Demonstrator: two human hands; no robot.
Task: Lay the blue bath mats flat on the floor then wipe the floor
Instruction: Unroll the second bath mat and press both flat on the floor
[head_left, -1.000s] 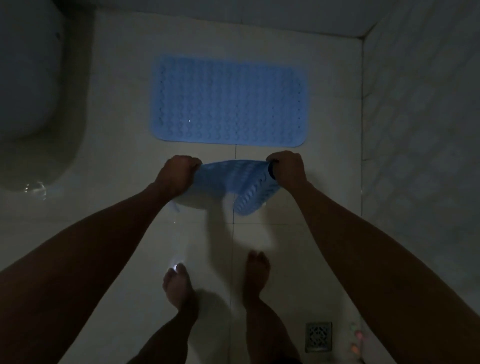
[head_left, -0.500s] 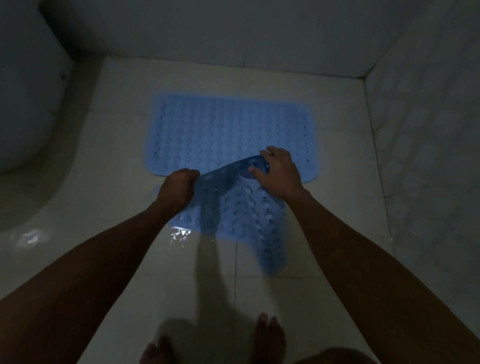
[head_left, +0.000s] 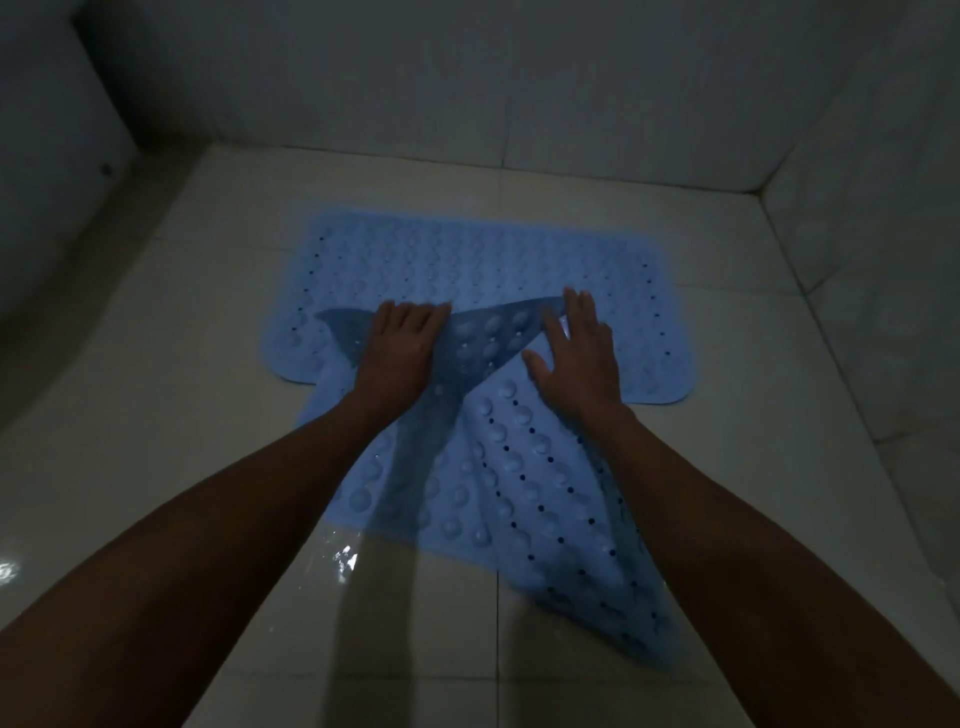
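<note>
One blue bath mat (head_left: 467, 260) lies flat on the white tiled floor (head_left: 234, 467) near the back wall. A second blue bath mat (head_left: 519, 483), studded and perforated, lies crumpled and partly folded in front of it, its far edge overlapping the first. My left hand (head_left: 402, 345) presses on the folded far edge of the second mat, fingers together. My right hand (head_left: 576, 353) rests flat on that mat with fingers spread, beside a raised fold. Whether the left hand pinches the fold is unclear.
Tiled walls (head_left: 519, 78) close the corner at the back and right. A white rounded fixture (head_left: 47, 156) stands at the left. A wet shine (head_left: 345, 564) shows on the floor by the near mat's edge. The room is dim.
The view has dropped closer to the floor. Both hands have carried the second mat forward and down onto the floor, over the first mat's near edge. My right hand has opened flat.
</note>
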